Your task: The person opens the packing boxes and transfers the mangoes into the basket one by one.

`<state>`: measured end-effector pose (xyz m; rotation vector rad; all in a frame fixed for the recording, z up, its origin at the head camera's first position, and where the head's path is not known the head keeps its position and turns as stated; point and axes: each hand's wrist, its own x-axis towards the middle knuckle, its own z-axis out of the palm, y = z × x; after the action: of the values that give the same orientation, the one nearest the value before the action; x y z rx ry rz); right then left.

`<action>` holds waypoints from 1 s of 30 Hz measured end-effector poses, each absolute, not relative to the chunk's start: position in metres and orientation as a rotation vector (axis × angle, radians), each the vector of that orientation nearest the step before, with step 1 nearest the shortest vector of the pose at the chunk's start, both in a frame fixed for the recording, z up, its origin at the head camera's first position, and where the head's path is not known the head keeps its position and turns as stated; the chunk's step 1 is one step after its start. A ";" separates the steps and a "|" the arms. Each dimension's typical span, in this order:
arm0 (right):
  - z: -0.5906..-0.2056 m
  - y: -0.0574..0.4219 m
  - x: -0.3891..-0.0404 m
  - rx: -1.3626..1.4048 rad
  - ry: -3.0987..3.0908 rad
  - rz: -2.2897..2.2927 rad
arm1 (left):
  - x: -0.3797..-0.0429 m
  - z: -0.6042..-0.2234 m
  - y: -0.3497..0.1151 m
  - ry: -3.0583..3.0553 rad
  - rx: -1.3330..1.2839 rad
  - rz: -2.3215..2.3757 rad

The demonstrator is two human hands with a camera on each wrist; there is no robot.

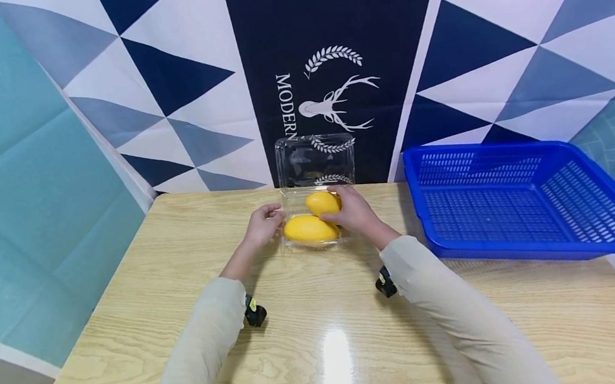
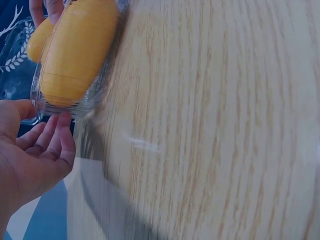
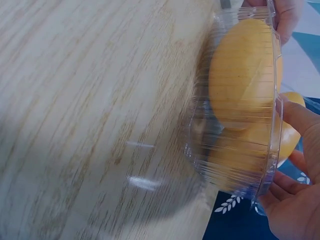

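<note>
A clear plastic clamshell box sits at the table's far edge, its lid raised against the backdrop. Inside lies a large yellow mango, crosswise along the near side. Behind it is a smaller mango, which my right hand grips from the right with thumb and fingers. My left hand holds the left end of the box. In the left wrist view its thumb is at the rim and its fingertips are below, against the ribbed wall. Ribbed plastic covers both mangoes in the right wrist view.
A blue plastic basket with slotted walls stands on the right of the wooden table. Patterned cloth hangs directly behind the table's back edge. Light-blue cloth hangs at the left.
</note>
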<state>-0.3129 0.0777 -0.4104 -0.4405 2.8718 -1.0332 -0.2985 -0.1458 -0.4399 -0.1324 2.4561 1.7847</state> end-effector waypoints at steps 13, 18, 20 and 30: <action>-0.410 0.077 -0.315 -0.480 2.901 -0.924 | -0.297 -0.439 -0.145 2.445 -0.139 1.788; -0.407 0.076 -0.315 -0.491 2.902 -0.878 | -0.298 -0.440 -0.145 2.441 -0.146 1.799; -0.406 0.075 -0.315 -0.496 2.897 -0.854 | -0.298 -0.440 -0.145 2.446 -0.147 1.795; -0.405 0.076 -0.316 -0.520 2.897 -0.793 | -0.299 -0.441 -0.145 2.460 -0.145 1.802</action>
<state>-0.3161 0.0756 -0.4055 -0.5196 2.8972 -0.7926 -0.2987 -0.1452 -0.4415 -0.1449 2.4596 1.8024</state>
